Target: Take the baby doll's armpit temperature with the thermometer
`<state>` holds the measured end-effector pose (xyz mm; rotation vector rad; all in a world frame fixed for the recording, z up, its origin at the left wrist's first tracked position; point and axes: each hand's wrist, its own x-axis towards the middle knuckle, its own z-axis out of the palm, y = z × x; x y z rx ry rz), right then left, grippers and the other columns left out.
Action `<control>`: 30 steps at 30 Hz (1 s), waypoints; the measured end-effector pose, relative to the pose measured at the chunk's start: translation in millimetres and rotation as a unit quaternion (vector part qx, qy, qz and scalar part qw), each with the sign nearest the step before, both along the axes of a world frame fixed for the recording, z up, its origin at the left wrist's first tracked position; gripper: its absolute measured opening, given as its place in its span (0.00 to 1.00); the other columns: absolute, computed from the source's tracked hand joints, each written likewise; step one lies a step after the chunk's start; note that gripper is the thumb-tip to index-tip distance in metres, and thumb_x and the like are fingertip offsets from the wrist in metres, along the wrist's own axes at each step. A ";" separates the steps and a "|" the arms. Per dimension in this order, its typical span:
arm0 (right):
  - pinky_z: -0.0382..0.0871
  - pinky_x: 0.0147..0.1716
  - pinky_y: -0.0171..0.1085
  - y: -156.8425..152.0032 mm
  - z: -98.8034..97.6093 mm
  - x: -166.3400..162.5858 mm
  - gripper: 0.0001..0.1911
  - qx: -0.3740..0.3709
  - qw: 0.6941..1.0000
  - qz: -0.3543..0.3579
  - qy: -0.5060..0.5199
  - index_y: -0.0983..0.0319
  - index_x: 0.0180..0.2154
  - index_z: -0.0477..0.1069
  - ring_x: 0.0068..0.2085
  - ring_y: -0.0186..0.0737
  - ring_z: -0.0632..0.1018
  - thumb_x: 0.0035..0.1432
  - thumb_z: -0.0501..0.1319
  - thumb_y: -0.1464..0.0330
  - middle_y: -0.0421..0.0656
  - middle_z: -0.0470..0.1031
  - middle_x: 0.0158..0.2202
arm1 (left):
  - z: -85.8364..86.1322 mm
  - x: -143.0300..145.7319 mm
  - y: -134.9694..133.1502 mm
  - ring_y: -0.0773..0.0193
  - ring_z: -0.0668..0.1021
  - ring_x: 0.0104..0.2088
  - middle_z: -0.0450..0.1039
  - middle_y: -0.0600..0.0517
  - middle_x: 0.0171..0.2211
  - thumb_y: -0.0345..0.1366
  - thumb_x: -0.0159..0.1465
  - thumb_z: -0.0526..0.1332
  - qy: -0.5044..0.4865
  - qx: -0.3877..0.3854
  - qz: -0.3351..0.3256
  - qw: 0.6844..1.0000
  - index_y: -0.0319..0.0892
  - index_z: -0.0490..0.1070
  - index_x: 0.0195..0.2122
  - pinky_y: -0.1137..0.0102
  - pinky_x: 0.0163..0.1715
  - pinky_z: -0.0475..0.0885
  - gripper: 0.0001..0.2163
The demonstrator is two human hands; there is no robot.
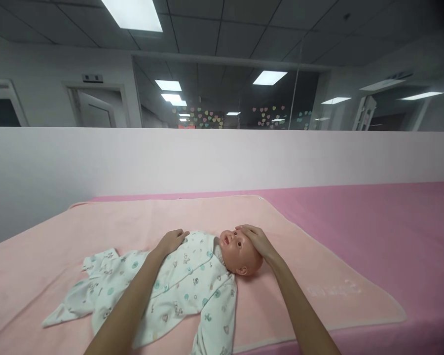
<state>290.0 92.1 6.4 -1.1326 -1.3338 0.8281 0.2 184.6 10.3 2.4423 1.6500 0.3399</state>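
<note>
A baby doll (240, 250) lies on its back on a peach blanket (281, 227), its bare head to the right. It wears a white printed top (188, 286) with matching trousers (114, 268), whose legs spread to the left. My right hand (256, 237) rests over the doll's forehead with its fingers stretched out. At the far side of the torso, my left hand (173, 240) lies against the top, one finger reaching right; its other fingers are partly hidden. The near sleeve (218, 315) points toward me, while the far one is out of sight.
Beneath the blanket is a pink table cover (392, 236), which extends to the right. A low white partition (222, 158) runs along the back edge. Beyond it are a large window (222, 98) with heart stickers and an open door (96, 108).
</note>
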 end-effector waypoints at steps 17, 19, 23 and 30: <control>0.69 0.41 0.45 -22.6 -2.0 -14.2 0.33 -0.244 0.925 0.119 0.264 0.63 0.44 0.69 0.43 0.47 0.77 0.54 0.39 0.47 0.50 0.75 0.44 | -1.1 -6.5 -11.3 0.51 0.73 0.45 0.73 0.46 0.45 0.53 0.58 0.39 -0.006 -0.051 0.025 0.998 0.44 0.72 0.43 0.62 0.44 0.65 0.27; 0.69 0.41 0.45 -23.8 -4.9 -13.7 0.34 -0.247 0.927 0.121 0.255 0.63 0.45 0.67 0.43 0.47 0.76 0.54 0.39 0.47 0.49 0.74 0.45 | 0.6 -5.9 -13.4 0.51 0.74 0.44 0.74 0.46 0.44 0.53 0.58 0.39 -0.008 -0.049 0.028 0.998 0.44 0.72 0.41 0.63 0.42 0.66 0.27; 0.69 0.41 0.45 -16.0 -12.9 -5.0 0.30 -0.235 0.927 0.127 0.263 0.64 0.38 0.73 0.42 0.50 0.77 0.53 0.45 0.49 0.51 0.77 0.40 | 4.9 -5.2 -17.3 0.52 0.75 0.41 0.75 0.45 0.40 0.50 0.58 0.41 -0.009 -0.045 0.027 0.999 0.42 0.73 0.37 0.66 0.38 0.67 0.25; 0.65 0.48 0.40 21.0 -13.8 19.1 0.19 -0.088 0.973 0.035 0.213 0.61 0.36 0.74 0.47 0.45 0.74 0.49 0.58 0.54 0.47 0.75 0.43 | 3.1 -6.2 -15.3 0.52 0.76 0.37 0.76 0.45 0.36 0.50 0.59 0.41 -0.010 -0.036 0.022 0.999 0.42 0.73 0.32 0.66 0.35 0.68 0.24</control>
